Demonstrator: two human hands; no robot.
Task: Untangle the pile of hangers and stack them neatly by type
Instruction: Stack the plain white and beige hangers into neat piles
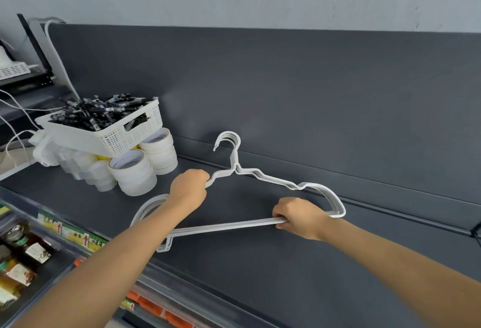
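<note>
A stack of several white wire hangers [270, 180] lies aligned on the dark grey shelf [286, 262], hooks pointing toward the back panel. My left hand [190, 187] grips the left shoulder of the stack just below the hooks. My right hand [299, 218] is closed around the bottom bars near the right end. The left ends of the hangers are partly hidden under my left forearm.
A white perforated basket [125, 137] full of black pens rests tilted on several rolls of white tape [135, 171] at the left. The grey back panel [312, 93] rises behind the shelf. Lower shelves with jars [28, 249] and price tags show at bottom left.
</note>
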